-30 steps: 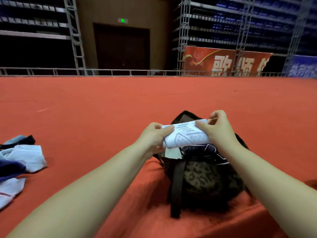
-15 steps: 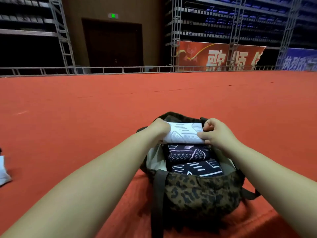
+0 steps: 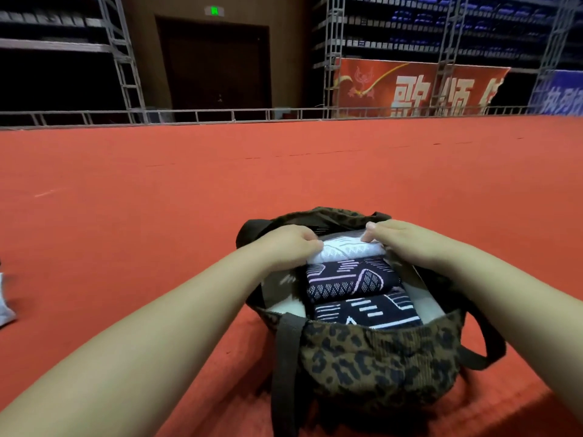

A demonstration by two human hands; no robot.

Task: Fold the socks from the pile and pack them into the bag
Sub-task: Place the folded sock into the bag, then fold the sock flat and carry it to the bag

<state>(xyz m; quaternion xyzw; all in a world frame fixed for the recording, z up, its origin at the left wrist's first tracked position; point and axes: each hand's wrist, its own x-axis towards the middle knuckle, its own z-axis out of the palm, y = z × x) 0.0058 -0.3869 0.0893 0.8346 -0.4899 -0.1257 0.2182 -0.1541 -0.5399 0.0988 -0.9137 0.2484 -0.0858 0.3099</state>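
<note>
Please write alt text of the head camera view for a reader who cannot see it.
Two bare hands, left hand and right hand, press a folded white sock into an open leopard-print bag on red carpet. Two folded dark patterned socks already lie inside.

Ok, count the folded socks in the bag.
3 visible: a white bundle at the far end under both hands, a dark one in the middle, another dark one nearest. More may lie hidden underneath.
</note>
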